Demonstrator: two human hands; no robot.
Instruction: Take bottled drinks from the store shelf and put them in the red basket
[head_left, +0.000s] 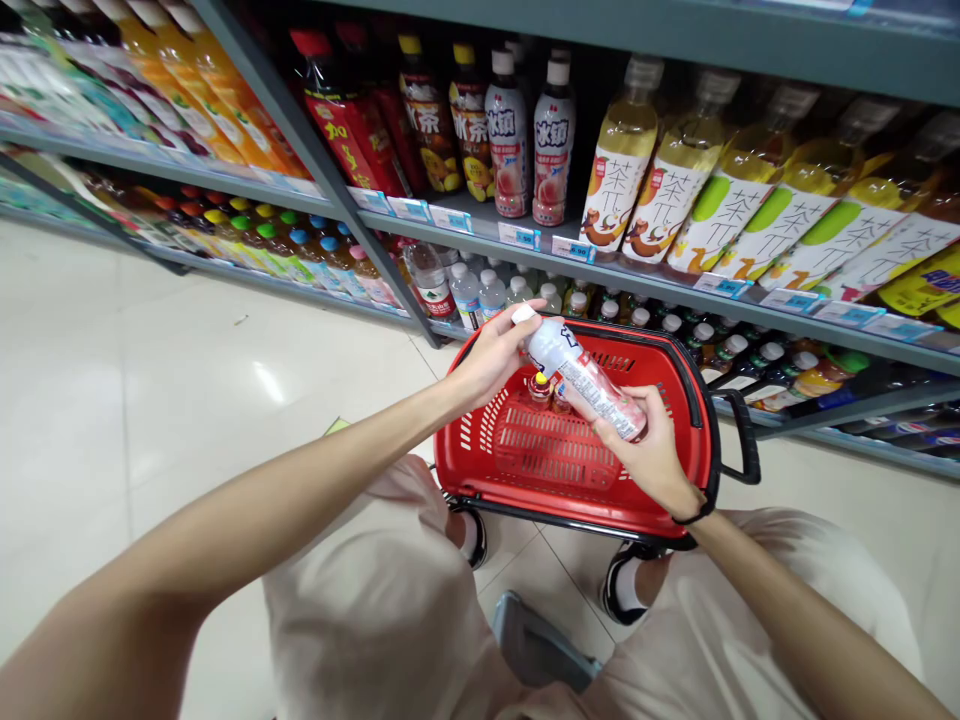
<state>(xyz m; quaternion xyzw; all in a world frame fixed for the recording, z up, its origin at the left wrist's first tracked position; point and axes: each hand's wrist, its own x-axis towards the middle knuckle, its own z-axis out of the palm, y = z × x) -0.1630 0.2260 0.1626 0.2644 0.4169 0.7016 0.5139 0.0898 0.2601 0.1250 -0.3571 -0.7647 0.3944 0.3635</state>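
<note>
Grip of left hand [487, 362] and right hand [651, 452] closed on 1 white-capped bottle [581, 378], label unreadable, above red basket [525, 472].

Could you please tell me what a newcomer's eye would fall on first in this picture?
The bright red basket at centre stands out first, with the white-capped bottle held tilted above it by the left hand at its cap end and the right hand at its base. Behind it, shelves packed with rows of coloured drink bottles fill the top of the view.
</note>
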